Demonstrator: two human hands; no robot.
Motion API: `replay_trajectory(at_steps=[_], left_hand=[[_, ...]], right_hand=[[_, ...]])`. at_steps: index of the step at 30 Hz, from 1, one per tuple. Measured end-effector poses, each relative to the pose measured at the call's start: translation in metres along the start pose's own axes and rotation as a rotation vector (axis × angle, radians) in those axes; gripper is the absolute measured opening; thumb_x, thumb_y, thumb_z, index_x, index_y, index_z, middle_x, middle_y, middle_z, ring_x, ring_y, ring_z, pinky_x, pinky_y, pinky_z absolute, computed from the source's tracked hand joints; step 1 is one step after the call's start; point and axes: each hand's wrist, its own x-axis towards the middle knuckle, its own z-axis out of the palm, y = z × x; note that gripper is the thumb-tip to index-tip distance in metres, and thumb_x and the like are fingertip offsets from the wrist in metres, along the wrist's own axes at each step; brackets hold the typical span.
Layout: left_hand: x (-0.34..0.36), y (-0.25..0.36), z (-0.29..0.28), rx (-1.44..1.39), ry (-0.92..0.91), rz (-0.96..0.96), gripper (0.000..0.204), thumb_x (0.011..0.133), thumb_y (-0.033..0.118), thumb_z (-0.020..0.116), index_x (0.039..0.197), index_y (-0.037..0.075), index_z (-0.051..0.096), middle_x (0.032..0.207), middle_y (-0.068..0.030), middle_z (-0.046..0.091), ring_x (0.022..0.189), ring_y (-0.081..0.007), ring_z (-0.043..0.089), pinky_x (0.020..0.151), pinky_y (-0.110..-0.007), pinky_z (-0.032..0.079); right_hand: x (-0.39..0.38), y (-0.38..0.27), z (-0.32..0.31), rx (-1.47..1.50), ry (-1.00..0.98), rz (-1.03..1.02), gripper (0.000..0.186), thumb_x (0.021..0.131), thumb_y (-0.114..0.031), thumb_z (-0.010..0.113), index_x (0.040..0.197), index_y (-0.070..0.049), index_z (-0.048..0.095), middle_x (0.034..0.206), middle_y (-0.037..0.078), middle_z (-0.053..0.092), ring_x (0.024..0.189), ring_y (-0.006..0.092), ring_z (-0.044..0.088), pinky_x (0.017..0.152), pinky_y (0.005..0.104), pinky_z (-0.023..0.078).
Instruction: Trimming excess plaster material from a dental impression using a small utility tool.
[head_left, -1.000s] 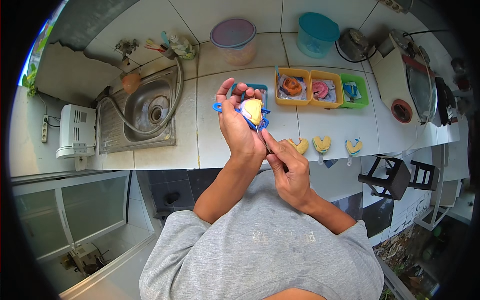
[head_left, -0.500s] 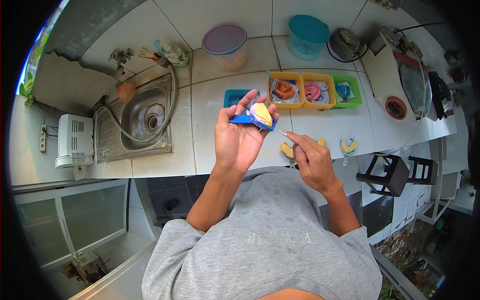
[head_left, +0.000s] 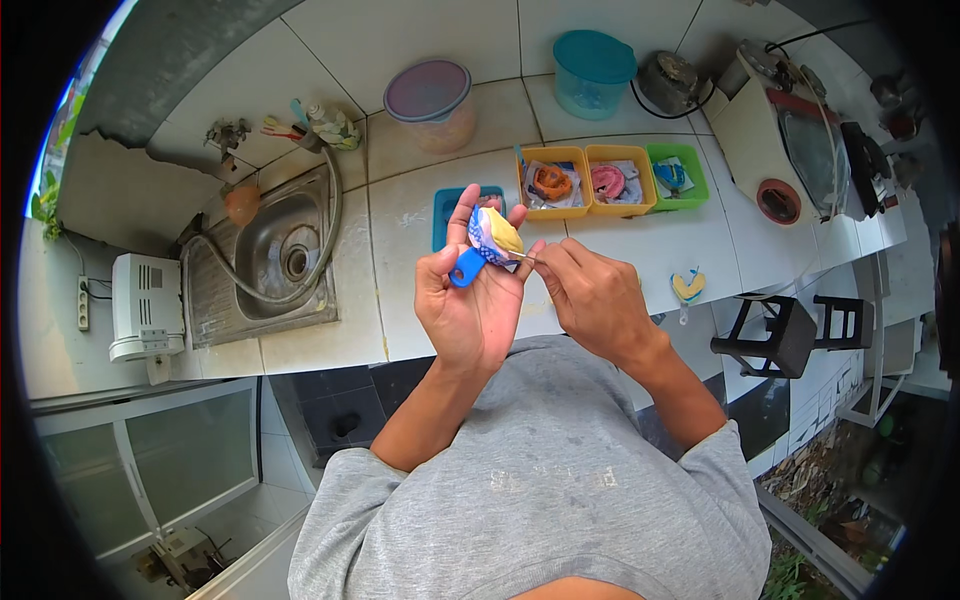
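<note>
A blue dental impression tray (head_left: 466, 268) rests in my left hand (head_left: 467, 318), palm up, the thumb pressed against its handle. Pink impression material and a pale yellow plaster cast (head_left: 505, 236) fill the tray. My right hand (head_left: 606, 305) pinches a thin metal hand tool (head_left: 524, 258), whose tip meets the tray's near right edge. Its exact kind is too small to make out. Further right on the white counter lies another yellow cast in a tray (head_left: 688, 286), with blue at its rim.
Behind my left hand sits a teal container (head_left: 447, 217). Two yellow boxes (head_left: 556, 211) and a green box (head_left: 682, 202) hold orange, pink and blue impressions. Lidded tubs (head_left: 432, 112) stand at the back. A steel sink (head_left: 262, 312) is left; black stools (head_left: 770, 340) are right.
My left hand has turned the tray so its handle points toward me. My right hand has moved left and brought the tool's tip to the tray. The view has shifted slightly.
</note>
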Motion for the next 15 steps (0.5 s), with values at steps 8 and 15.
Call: replay_trajectory(at_steps=[8, 15], left_hand=[[0.007, 0.024, -0.006, -0.167, 0.182, -0.231, 0.039, 0.094, 0.045, 0.059, 0.11, 0.01, 0.054, 0.122, -0.0093, 0.055, 0.133, -0.0302, 0.043, 0.108, -0.055, 0.034], [0.017, 0.031, -0.003, -0.06, 0.312, -0.356, 0.03, 0.104, 0.036, 0.046, 0.102, 0.007, 0.053, 0.095, -0.0101, 0.067, 0.118, -0.0323, 0.058, 0.102, -0.055, 0.042]], right_hand=[[-0.001, -0.003, 0.003, -0.118, -0.011, -0.104, 0.007, 0.088, -0.013, 0.066, 0.09, -0.009, 0.061, 0.071, 0.004, 0.057, 0.059, 0.0187, 0.064, 0.045, 0.0328, 0.047], [0.001, -0.003, 0.0, -0.217, -0.037, -0.166, 0.008, 0.085, -0.011, 0.065, 0.092, -0.01, 0.061, 0.071, 0.004, 0.055, 0.058, 0.0172, 0.063, 0.046, 0.032, 0.047]])
